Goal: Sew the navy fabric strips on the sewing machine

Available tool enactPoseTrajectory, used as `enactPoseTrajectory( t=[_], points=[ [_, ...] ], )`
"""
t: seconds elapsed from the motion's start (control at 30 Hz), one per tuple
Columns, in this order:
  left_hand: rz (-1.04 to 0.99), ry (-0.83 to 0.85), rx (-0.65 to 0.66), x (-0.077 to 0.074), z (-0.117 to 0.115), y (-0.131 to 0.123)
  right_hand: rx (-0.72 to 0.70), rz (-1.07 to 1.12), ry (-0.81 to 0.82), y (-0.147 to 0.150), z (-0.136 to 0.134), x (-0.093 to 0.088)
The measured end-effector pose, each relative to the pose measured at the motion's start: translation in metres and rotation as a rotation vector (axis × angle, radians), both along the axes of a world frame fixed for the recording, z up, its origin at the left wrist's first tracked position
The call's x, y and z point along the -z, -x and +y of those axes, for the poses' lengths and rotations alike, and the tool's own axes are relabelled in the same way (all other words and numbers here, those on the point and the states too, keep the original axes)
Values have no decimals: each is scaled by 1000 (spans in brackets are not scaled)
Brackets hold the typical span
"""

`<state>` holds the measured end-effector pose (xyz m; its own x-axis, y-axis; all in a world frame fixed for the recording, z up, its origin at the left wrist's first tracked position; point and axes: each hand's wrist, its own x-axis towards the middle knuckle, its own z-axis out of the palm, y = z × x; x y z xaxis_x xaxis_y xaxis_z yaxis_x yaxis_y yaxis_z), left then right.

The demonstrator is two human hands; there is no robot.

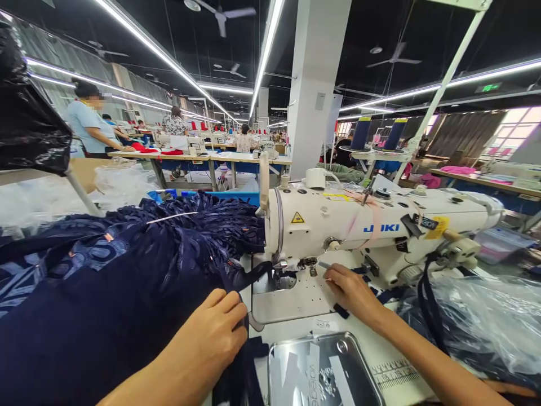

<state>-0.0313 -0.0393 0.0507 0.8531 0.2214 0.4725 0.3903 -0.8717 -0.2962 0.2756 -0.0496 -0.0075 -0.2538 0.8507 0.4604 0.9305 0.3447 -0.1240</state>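
Note:
A white sewing machine stands across the middle, its needle area above a metal plate. My left hand is closed on dark navy fabric left of the machine bed; its fingertips are partly hidden. A navy strip runs from the fabric toward the presser foot. My right hand lies over the machine bed, right of the needle area, with its fingers pinched round a small grey item. Dark scraps lie beneath that hand.
A metal tray with labels sits at the front edge. Clear plastic bags cover dark items at the right. Two navy thread cones stand behind the machine. Black plastic hangs at the left. People work at tables farther back.

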Motion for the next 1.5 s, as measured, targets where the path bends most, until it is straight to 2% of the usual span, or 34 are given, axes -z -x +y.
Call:
enactPoseTrajectory(
  t=[0.1, 0.2, 0.3, 0.37, 0.4, 0.47, 0.57, 0.63, 0.7, 0.8, 0.9, 1.07, 1.23, 1.33, 1.5],
  points=[
    [-34, 232, 14, 5, 2, -19, 51, -105, 65, -8, -21, -3],
    [-103, 696, -71, 13, 9, -50, 67, -190, 110, -7, -39, -1],
    [-249, 1152, -205, 27, 18, -81, 68, -240, 88, -1, -39, 3],
    [-315, 1241, -266, 37, 25, -92, 60, -261, 65, 5, -29, 5],
    [-340, 1191, -293, 42, 28, -95, 56, -258, 62, 9, -22, 6],
    [-349, 953, -306, 51, 32, -94, 23, -192, 91, 19, -5, 7],
    [-186, 574, -208, 60, 36, -86, -93, 45, 220, 34, 17, 9],
    [-57, 474, -153, 62, 36, -79, -124, 162, 285, 39, 25, 10],
    [-2, 467, -137, 63, 34, -72, -98, 185, 274, 40, 27, 11],
    [-17, 481, -67, 62, 26, -60, -79, 135, 175, 36, 24, 14],
    [-12, 444, 3, 60, 18, -52, -140, 88, 104, 35, 20, 20],
    [120, 365, -20, 64, 13, -50, -263, 74, 29, 48, 28, 28],
    [125, 275, -30, 70, 13, -51, -260, -62, -88, 62, 42, 34],
    [135, 231, -29, 71, 14, -51, -218, -68, -18, 64, 46, 35],
    [179, 231, -47, 68, 14, -53, -239, 133, 191, 61, 48, 33]
  ],
)
